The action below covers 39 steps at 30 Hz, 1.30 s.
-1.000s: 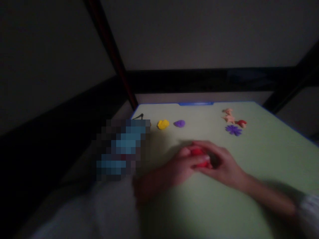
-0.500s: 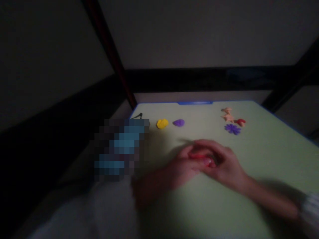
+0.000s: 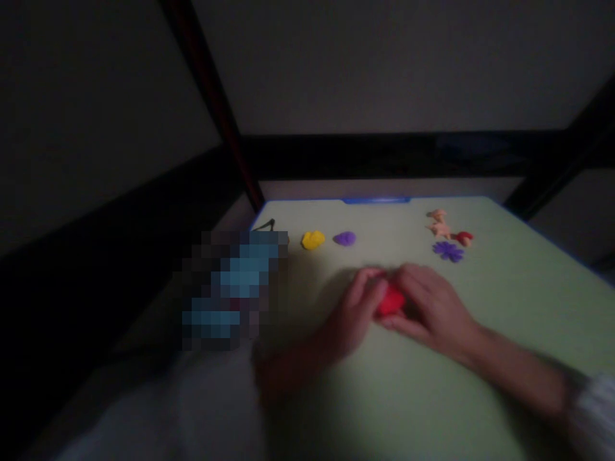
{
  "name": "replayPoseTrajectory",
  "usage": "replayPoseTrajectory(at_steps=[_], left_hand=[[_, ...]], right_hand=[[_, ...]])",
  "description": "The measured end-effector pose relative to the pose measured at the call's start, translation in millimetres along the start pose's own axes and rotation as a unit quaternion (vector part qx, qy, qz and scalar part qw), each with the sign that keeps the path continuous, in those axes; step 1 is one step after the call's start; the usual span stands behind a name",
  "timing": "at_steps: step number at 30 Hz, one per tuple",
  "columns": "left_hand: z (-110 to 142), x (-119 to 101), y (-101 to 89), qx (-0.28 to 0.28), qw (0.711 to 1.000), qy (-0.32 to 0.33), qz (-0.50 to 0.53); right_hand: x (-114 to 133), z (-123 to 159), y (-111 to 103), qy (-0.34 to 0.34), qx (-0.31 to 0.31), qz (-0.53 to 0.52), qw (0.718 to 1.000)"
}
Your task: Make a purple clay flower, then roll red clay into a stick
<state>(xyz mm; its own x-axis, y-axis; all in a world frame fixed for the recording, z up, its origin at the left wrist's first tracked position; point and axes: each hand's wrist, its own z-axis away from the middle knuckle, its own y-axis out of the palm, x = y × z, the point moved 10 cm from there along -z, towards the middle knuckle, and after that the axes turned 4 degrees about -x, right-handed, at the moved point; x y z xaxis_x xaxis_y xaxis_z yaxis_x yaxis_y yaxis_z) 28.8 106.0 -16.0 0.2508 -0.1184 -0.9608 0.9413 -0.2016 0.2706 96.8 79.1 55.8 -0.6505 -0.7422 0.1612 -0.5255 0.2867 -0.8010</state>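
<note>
A lump of red modelling clay (image 3: 391,302) is between my two hands, above the middle of the table. My left hand (image 3: 355,314) grips it from the left, with the thumb pressed along its side. From the right, my right hand (image 3: 435,310) curls round the same lump, its fingers over the far side and the thumb near the close edge. Part of the clay is hidden by the fingers. Beyond the hands lie a yellow clay lump (image 3: 313,240) and a smaller purple clay lump (image 3: 344,239).
At the table's (image 3: 519,307) far right are a purple flower-like clay shape (image 3: 448,251), a red-capped clay mushroom (image 3: 464,238) and peach clay pieces (image 3: 439,228). A pixelated patch (image 3: 240,282) covers the left edge. A wall (image 3: 384,70) stands behind.
My hands have drawn slightly apart from their closer clasp, and more of the red clay shows between them. The other clay pieces stay where they were.
</note>
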Motion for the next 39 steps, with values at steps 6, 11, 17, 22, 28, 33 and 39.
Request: replayPoseTrajectory(at_steps=[6,11,17,22,28,33,39], left_hand=[[8.6,4.4,15.4,0.078,0.994,-0.017,-0.079],[11.3,4.6,19.8,0.102,0.992,-0.012,-0.078],[9.8,0.5,20.1,0.112,0.988,0.008,-0.105],[5.0,8.3,17.5,0.116,0.985,-0.015,-0.124],[1.6,0.4,9.2,0.065,0.995,-0.026,-0.073],[3.9,-5.0,9.7,0.062,0.997,-0.050,-0.019],[1.8,-8.0,11.1,0.084,0.995,-0.042,0.013]], right_hand=[[4.4,4.2,12.8,-0.003,0.048,-0.021,0.999],[7.9,5.1,13.6,0.000,0.056,-0.077,0.995],[11.6,6.3,15.1,0.009,0.058,-0.184,0.981],[2.0,8.8,21.7,0.032,0.071,-0.183,0.980],[-17.8,9.1,17.6,0.089,0.067,-0.112,0.987],[-10.7,7.8,13.8,0.066,0.053,-0.107,0.991],[-10.7,8.6,17.4,0.089,0.058,-0.136,0.985]])
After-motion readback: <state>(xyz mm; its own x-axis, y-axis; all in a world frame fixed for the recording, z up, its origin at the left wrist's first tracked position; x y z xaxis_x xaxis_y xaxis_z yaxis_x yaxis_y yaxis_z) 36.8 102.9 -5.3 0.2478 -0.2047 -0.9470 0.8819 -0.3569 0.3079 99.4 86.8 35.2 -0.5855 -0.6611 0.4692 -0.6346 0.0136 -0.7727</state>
